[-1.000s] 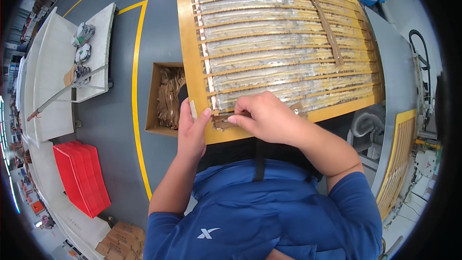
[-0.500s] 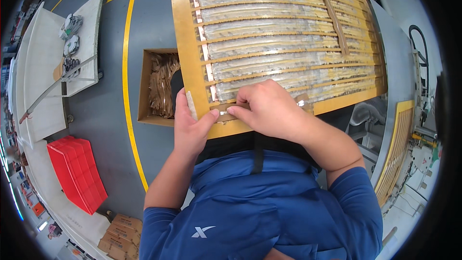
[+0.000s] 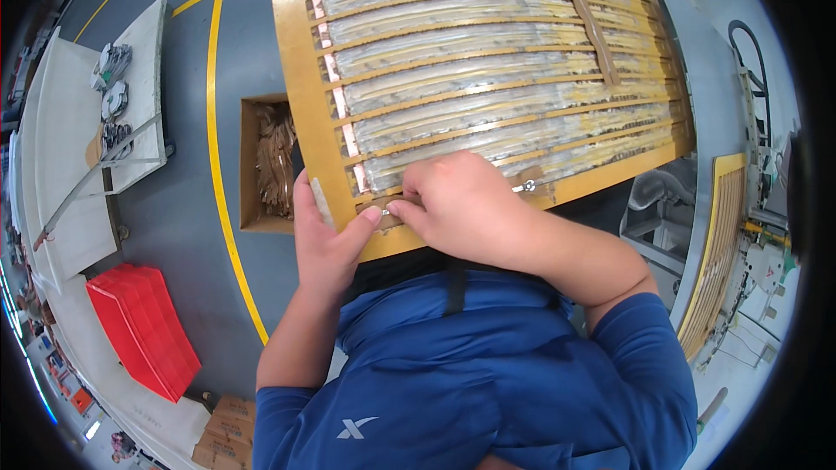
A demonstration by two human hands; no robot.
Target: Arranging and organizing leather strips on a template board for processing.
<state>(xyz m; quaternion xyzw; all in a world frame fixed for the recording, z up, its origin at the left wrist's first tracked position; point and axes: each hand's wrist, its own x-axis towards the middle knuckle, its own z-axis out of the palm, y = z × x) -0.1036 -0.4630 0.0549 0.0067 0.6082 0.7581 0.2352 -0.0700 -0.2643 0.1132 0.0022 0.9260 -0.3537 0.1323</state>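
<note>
A brown zipper (image 3: 399, 221) with silver metal parts lies along the near edge of a yellow-brown slotted board (image 3: 383, 248). My left hand (image 3: 328, 248) wraps the board's near left corner, its fingers along the outer edge. Its thumb presses beside the zipper's silver end. My right hand (image 3: 466, 209) is closed over the zipper, thumb and fingertips pinching it just right of my left thumb; the palm hides its middle. A silver slider (image 3: 525, 186) shows past my right hand. Rows of clear, shiny strips (image 3: 453, 71) fill the board's slots.
Another brown strip (image 3: 588, 22) lies across the board's far right. Left of the board, a cardboard box (image 3: 250, 165) holds brown strips. Further left stand a red crate (image 3: 144, 331) and a white table (image 3: 139, 135). A second slotted board (image 3: 716, 252) is at the right.
The board, box and both hands appear slightly further left in the picture. My hands keep the same hold at the zipper's left end.
</note>
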